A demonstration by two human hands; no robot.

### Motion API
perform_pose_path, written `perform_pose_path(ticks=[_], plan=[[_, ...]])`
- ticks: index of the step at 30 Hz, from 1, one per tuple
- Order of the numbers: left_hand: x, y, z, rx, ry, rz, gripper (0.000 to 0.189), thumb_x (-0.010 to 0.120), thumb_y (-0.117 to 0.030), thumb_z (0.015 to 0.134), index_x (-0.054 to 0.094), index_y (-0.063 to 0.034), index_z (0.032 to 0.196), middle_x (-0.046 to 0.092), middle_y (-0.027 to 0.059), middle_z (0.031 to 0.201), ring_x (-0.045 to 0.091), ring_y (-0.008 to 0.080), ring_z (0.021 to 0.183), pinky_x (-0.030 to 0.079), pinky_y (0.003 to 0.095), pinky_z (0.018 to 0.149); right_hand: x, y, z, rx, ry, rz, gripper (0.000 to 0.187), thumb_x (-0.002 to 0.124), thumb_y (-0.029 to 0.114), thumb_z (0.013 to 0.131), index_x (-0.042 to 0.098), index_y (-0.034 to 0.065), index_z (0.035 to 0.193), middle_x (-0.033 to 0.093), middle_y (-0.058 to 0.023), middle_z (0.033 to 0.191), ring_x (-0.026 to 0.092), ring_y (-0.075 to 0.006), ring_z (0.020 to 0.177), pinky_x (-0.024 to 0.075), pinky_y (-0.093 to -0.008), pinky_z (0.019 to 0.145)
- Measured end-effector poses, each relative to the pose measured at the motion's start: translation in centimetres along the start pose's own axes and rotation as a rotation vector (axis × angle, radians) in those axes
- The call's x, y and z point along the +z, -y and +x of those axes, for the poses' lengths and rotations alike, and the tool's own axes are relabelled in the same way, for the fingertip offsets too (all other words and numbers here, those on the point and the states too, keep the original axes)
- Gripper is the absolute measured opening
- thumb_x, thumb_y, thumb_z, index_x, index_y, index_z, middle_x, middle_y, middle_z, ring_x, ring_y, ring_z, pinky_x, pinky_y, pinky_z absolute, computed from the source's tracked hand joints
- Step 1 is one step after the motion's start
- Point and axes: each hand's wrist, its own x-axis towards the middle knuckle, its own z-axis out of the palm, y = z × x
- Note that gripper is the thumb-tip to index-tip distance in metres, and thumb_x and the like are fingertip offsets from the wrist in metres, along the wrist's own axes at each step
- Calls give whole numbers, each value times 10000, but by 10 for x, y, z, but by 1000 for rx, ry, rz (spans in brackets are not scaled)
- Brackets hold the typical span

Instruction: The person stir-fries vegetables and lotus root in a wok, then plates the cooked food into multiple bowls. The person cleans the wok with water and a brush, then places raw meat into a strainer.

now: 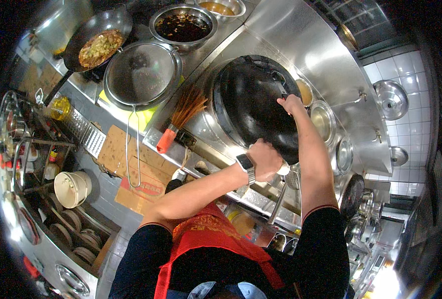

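Observation:
A large black wok [249, 102] sits on the steel range before me. My right hand [292, 104] grips a utensil [279, 81] with a dark handle, its far end inside the wok near the back wall. What kind of utensil it is, I cannot tell. My left hand [265, 160], with a watch on its wrist, is clenched at the wok's near rim. Some white cloth [283, 170] pokes out from under its fingers; whatever lies beneath is hidden. Just right of that fist are a perforated skimmer [292, 181] and a metal utensil handle [278, 205].
Left of the wok lies a bamboo wok brush [186, 108] with a red handle. A mesh strainer [142, 74] juts its long handle over the counter edge. Behind are a frying pan [112, 20] of food and a steel bowl [193, 45]. Several bowls [322, 121] line the right.

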Motion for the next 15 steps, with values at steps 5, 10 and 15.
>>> perform_pose_path(ticks=[5, 10, 15], plan=[[1, 0, 2, -19, -17, 0, 102, 639, -193, 617, 684, -124, 677, 666, 94, 693, 649, 262, 708, 457, 398, 642, 3, 3, 5, -23, -45, 28, 622, 570, 561, 853, 660, -26, 670, 672, -173, 713, 676, -296, 791, 524, -403, 775], [1, 0, 1, -15, 0, -24, 96, 643, -186, 627, 685, -121, 684, 667, 96, 695, 649, 266, 702, 454, 394, 637, 15, 3, 13, 61, -78, 184, 648, 563, 574, 850, 667, -45, 688, 678, -160, 718, 677, -296, 774, 525, -409, 769], [0, 1, 0, -7, 8, -12, 111, 631, -201, 649, 686, -113, 688, 670, 96, 698, 649, 265, 701, 451, 394, 635, 24, -3, 27, 54, -82, 256, 759, 519, 628, 855, 596, -56, 535, 635, -167, 603, 667, -289, 715, 503, -397, 736]])
